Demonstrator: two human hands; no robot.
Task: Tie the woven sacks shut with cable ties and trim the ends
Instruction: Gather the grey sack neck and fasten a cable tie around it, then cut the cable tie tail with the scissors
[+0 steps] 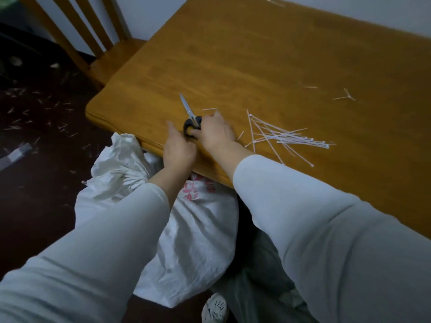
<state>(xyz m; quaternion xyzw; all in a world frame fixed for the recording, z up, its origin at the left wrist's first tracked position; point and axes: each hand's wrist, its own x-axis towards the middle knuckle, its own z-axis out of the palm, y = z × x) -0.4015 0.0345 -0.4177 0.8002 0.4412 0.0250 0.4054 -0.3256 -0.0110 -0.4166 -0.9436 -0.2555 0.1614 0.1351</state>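
A wooden table (268, 61) fills the view from 12 to 4 o'clock, its rounded near corner at 9 o'clock of its top. A pale wall (349, 10) runs behind it at 1 o'clock. Dark floor (35, 183) spreads from 8 to 10 o'clock, littered with many small pale offcuts. A wooden chair (112, 54) stands at 11 o'clock, its seat close to the table's left edge.

The white sack (193, 241) sits on the floor at 6 o'clock, against the table's near edge and partly under it. Its neck is gathered, and the loose top flares toward 9 o'clock. A shoe (214, 307) shows just beside its base.

Loose ties (291, 138) lie in a fan on the table at 3 o'clock of the hands, near the front edge. The far half of the tabletop is mostly bare, with a few trimmed ends (345, 96) at 2 o'clock.

The right hand (215, 134) grips the scissors (187, 110) by their black handles, blades together and pointing to 11 o'clock. The left hand (178, 149) is at the table edge, touching the handles; whether it holds anything cannot be told.
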